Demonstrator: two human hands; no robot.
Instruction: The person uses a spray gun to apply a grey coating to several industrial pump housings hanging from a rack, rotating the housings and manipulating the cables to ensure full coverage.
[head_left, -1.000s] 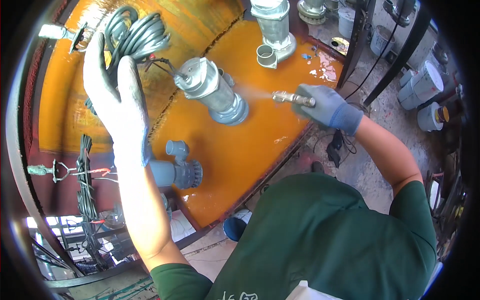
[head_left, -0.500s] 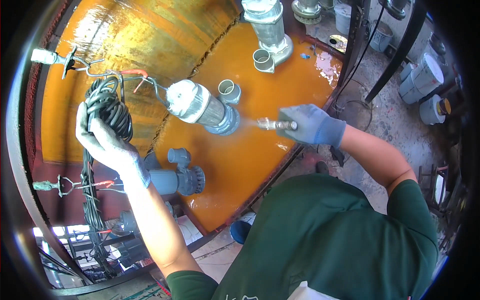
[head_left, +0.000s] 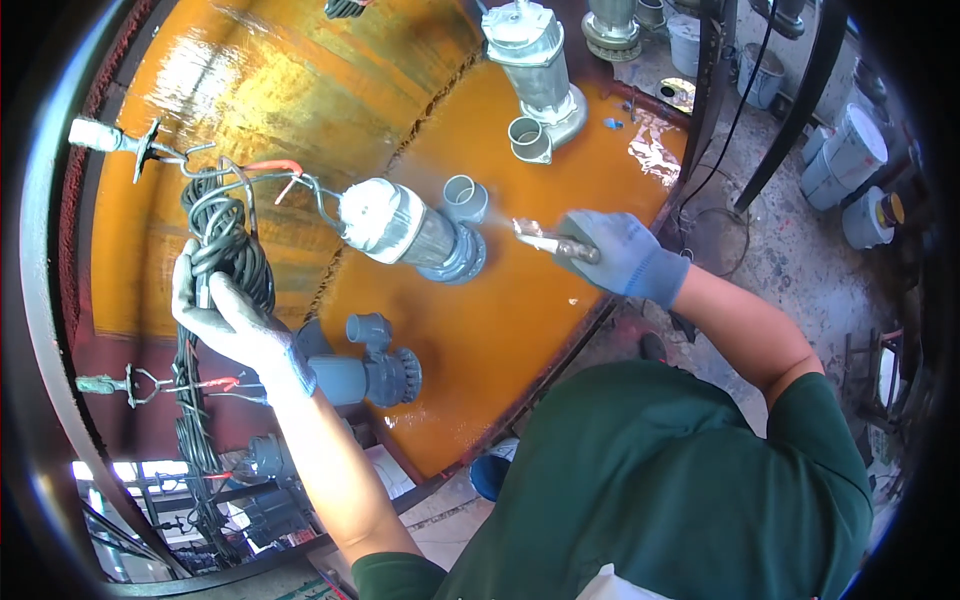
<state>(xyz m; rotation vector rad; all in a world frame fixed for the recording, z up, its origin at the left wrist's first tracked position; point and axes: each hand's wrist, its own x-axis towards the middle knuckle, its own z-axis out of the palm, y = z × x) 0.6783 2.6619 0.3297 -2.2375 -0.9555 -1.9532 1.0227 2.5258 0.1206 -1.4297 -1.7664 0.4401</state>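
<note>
My left hand [head_left: 236, 328], in a pale glove, curls its fingers around the lower part of a hanging coil of black cable [head_left: 222, 232]. In my gloved right hand [head_left: 622, 256] is a spray gun [head_left: 548, 240], and a faint mist leaves its tip toward the left. Facing that tip, a short distance away, is the open outlet pipe [head_left: 466, 199] of a submersible pump [head_left: 395, 226]. This pump hangs tilted by a hook near the coil; its top is bare silvery metal and its lower end grey-blue.
Below hangs a grey-blue pump [head_left: 345, 378]; a silvery pump [head_left: 535, 75] is at the far side. Behind them are an orange-stained panel [head_left: 270, 110] and tray floor [head_left: 500, 350]. A dark post [head_left: 800, 110] and white buckets [head_left: 855, 140] are at right.
The spray gun has tilted, its tip shifting from the pump's lower end to the outlet pipe. The pump has turned slightly. My left hand sits a little lower on the cable coil.
</note>
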